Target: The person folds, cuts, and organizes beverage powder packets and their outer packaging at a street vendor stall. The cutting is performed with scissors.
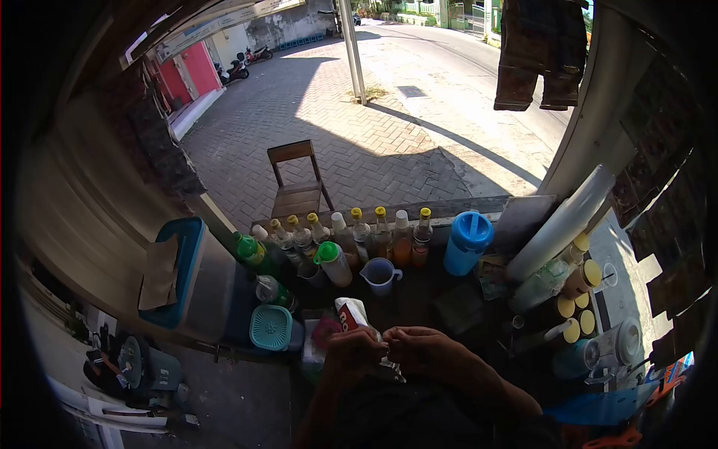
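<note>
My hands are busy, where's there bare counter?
The counter looks bare between the measuring jug and your right hand, though shadow could hide small things. It's crowded along the bottle row and among the yellow-lidded jars.

A: Packet (350, 311)?
B: White, red panel, pale lettering; creased. Opening not discernible.
A: Position?
B: Left hand (356, 347) holds it, printed end outward; right hand (416, 349) just beside, contact unclear.

No clearly legible text
</note>
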Tool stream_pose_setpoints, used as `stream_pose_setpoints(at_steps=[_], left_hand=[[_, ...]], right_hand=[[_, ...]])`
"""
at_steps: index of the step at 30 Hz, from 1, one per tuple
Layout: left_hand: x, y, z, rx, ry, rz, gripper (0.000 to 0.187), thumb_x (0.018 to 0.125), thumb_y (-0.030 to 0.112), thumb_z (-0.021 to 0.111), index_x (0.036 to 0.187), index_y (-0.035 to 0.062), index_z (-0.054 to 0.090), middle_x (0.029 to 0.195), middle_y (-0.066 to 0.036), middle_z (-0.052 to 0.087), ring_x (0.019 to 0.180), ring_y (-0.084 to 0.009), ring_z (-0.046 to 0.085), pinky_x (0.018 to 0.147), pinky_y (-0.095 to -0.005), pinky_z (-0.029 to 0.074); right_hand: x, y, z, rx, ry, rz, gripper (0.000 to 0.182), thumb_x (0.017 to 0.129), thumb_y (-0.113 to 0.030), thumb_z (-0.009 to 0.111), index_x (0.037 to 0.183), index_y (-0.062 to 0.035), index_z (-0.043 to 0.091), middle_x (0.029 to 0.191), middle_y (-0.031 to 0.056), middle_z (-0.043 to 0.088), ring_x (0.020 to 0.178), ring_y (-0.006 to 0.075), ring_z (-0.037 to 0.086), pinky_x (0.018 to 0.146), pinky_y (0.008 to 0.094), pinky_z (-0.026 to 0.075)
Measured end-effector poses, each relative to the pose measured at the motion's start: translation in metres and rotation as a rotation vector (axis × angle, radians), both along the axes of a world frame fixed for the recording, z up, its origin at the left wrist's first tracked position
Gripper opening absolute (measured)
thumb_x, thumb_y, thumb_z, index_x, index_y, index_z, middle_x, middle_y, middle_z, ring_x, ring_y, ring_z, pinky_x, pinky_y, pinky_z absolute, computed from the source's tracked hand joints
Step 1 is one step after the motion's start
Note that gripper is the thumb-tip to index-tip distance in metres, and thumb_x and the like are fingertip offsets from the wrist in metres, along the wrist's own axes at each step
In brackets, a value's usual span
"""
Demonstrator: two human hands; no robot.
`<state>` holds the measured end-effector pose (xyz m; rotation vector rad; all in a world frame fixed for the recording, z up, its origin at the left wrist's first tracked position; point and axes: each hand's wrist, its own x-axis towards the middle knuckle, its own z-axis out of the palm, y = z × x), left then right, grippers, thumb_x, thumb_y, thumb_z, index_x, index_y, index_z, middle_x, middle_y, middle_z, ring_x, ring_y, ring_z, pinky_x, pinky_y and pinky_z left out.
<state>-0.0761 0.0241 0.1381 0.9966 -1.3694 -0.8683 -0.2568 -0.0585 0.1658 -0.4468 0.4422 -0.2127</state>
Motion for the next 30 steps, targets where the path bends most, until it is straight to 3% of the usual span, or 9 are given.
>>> stream_pose_setpoints(at_steps=[3,5,7,9,11,14,18,22,30], left_hand=[[-0.008,0.003,0.003,0.101,0.109,0.062,0.021,0.077,-0.016,0.061,0.086,0.0029,0.056,0.088,-0.005,0.059,0.079,-0.0109,0.058,0.07,-0.0251,0.047],[-0.01,0.005,0.004,0.357,0.841,-0.009,0.02,0.082,-0.006,0.067,0.091,0.0033,0.053,0.079,-0.005,0.059,0.074,-0.0134,0.06,0.064,-0.0281,0.051],[-0.009,0.006,-0.019,0.36,0.796,0.002,0.028,0.079,-0.01,0.065,0.098,0.0057,0.05,0.08,-0.004,0.057,0.074,-0.0105,0.057,0.064,-0.0257,0.047],[-0.007,0.005,-0.021,0.349,0.754,0.014,0.038,0.077,-0.013,0.062,0.105,0.0082,0.048,0.08,-0.003,0.054,0.073,-0.0077,0.054,0.063,-0.0232,0.044],[-0.01,0.006,-0.002,0.227,0.029,0.133,0.038,0.077,-0.011,0.062,0.108,0.0059,0.049,0.076,0.0,0.053,0.07,-0.006,0.053,0.064,-0.0216,0.044],[-0.01,0.007,0.007,0.26,0.115,0.23,0.035,0.08,-0.009,0.061,0.113,-0.0003,0.058,0.079,0.0,0.06,0.074,-0.006,0.058,0.066,-0.021,0.045],[0.006,0.01,0.001,0.28,0.317,0.109,0.021,0.083,-0.007,0.062,0.103,-0.0033,0.068,0.087,-0.005,0.067,0.083,-0.0098,0.064,0.073,-0.0224,0.051],[0.004,0.002,-0.008,0.356,0.425,0.183,0.01,0.084,-0.004,0.063,0.093,-0.0039,0.067,0.088,-0.008,0.068,0.082,-0.0132,0.066,0.074,-0.0245,0.054],[0.002,-0.014,-0.022,0.428,0.431,0.231,0.007,0.084,-0.004,0.063,0.088,-0.001,0.067,0.086,-0.009,0.069,0.078,-0.0129,0.066,0.07,-0.0269,0.054]], right_hand=[[-0.003,-0.004,-0.004,-0.178,-0.103,0.11,0.035,0.1,-0.036,0.049,0.12,-0.0073,0.051,0.093,-0.0001,0.055,0.08,0.0053,0.053,0.065,0.0227,0.045],[-0.006,-0.012,0.009,-0.305,-0.073,0.2,0.036,0.099,-0.036,0.05,0.121,-0.0073,0.049,0.094,0.0003,0.054,0.082,0.0065,0.053,0.067,0.0244,0.045],[-0.006,-0.011,0.019,-0.429,-0.064,0.301,0.038,0.099,-0.036,0.052,0.123,-0.0073,0.047,0.095,0.0006,0.054,0.085,0.0078,0.054,0.069,0.0261,0.046],[-0.006,-0.012,0.026,-0.87,0.074,0.382,0.039,0.099,-0.035,0.052,0.123,-0.0055,0.047,0.094,-0.0002,0.053,0.082,0.0094,0.052,0.069,0.0267,0.045],[-0.003,-0.014,0.01,-1.031,0.064,0.413,0.035,0.096,-0.031,0.057,0.12,-0.0069,0.048,0.099,0.0017,0.054,0.084,0.0147,0.056,0.071,0.0284,0.047],[0.002,-0.003,0.022,-1.699,0.19,0.247,0.037,0.085,-0.017,0.066,0.118,-0.0104,0.049,0.107,0.0091,0.054,0.086,0.0293,0.062,0.074,0.0361,0.052],[0.012,0.007,0.009,-1.742,0.2,-0.117,0.037,0.075,-0.007,0.072,0.109,-0.0062,0.056,0.102,0.01,0.058,0.088,0.0286,0.063,0.071,0.036,0.054],[0.021,0.017,0.003,-1.82,0.272,-0.417,0.021,0.079,0.002,0.065,0.099,-0.0036,0.062,0.095,0.0107,0.06,0.085,0.027,0.064,0.069,0.0341,0.053],[0.005,0.019,-0.058,-2.129,0.211,-0.545,0.037,0.068,0.0,0.064,0.105,-0.0043,0.062,0.109,0.0081,0.057,0.089,0.0248,0.063,0.073,0.0342,0.055]])
